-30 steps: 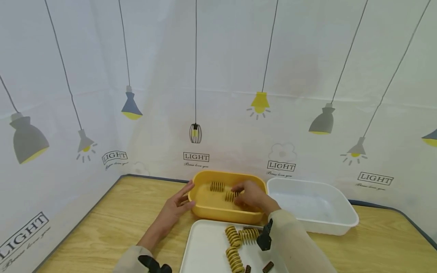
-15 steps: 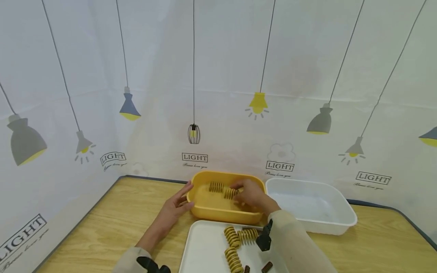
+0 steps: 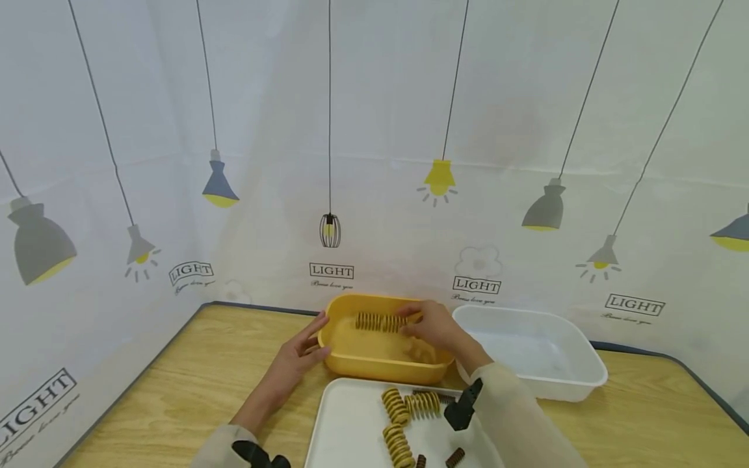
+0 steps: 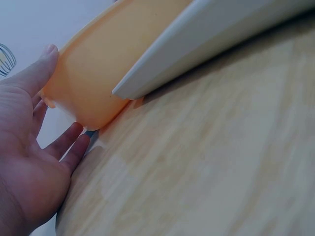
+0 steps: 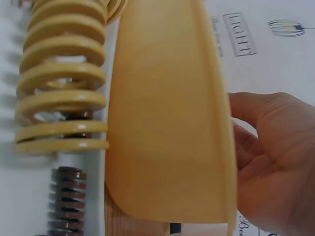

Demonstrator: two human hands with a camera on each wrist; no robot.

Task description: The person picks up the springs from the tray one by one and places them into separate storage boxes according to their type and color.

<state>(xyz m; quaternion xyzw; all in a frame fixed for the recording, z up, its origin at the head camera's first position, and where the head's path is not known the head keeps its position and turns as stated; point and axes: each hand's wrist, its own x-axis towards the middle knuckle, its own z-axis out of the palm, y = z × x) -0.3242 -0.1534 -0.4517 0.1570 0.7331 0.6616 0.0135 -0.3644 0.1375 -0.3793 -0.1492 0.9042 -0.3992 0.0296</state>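
Observation:
In the head view a yellow basin (image 3: pixel 380 370) stands near the back wall with two yellow coil springs lying inside, end to end. My right hand (image 3: pixel 440 327) reaches over the basin and pinches the right-hand spring (image 3: pixel 393 323) between thumb and fingers. The other spring (image 3: pixel 368 322) lies just left of it. My left hand (image 3: pixel 290 365) rests against the basin's left end, fingers extended; in the left wrist view its thumb lies at the rim and its fingertips near the lower wall. The basin's wall (image 5: pixel 167 123) hides the right fingertips in the right wrist view.
A white tray (image 3: pixel 345 422) in front of the basin holds larger yellow springs (image 3: pixel 399 445) and small brown springs (image 3: pixel 455 457). To the right stands a white bin (image 3: pixel 576 389). A lamp-printed white curtain (image 3: pixel 386 130) rises behind the wooden table (image 3: pixel 193 370).
My right hand has shifted the pinched spring back and slightly left, so it now lines up with the other spring. The left hand stays at the basin's end.

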